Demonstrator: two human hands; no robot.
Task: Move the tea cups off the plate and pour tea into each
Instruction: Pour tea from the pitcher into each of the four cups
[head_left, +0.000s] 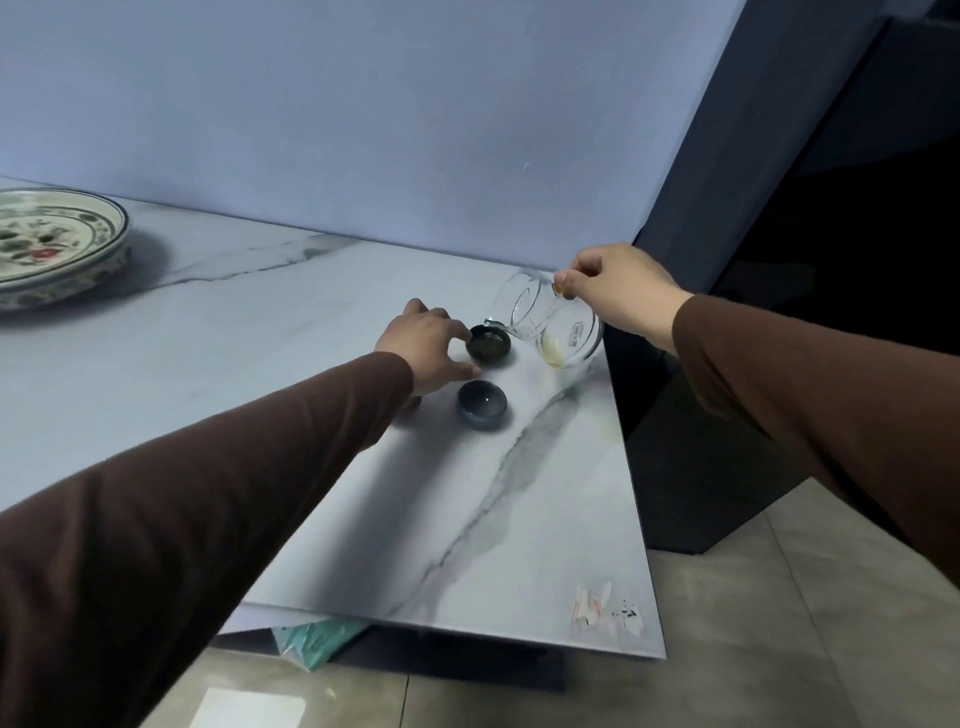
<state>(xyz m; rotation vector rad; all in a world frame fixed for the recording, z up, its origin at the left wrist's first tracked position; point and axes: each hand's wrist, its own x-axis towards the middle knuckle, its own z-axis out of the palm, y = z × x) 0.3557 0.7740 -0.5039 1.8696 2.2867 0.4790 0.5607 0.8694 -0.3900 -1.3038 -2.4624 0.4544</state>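
Right hand (613, 291): raised over the far right corner of the table (291, 332), arm in a brown sleeve (810, 400) reaching in from the right, fingers pinched shut on the rim of a glass pitcher (550, 325). Pitcher: clear, tipped steeply leftward, spout down at the far cup's rim; a little pale yellow tea pooled in its low side. Left hand (428, 345): arm stretched forward in a matching sleeve, palm down, fingers spread and curved about the left side of the far cup (489, 346), thumb beside its near edge; whether the fingers actually press the cup cannot be told. Far cup: small, dark, upright on the table, greenish liquid visible inside, directly under the spout. Near cup (482, 405): small, blue-grey, upright, just beside the far cup on the viewer's side, touched by neither hand; contents unclear. Plate (57, 244): large, floral pattern, dark rim, at the far left of the table, well apart from both cups, nothing visible on it. Table: white marble-look top with grey veins, set against a pale blue wall (363, 114). Dark cabinet (810, 182) to the right; beige tiled floor (779, 623) below.
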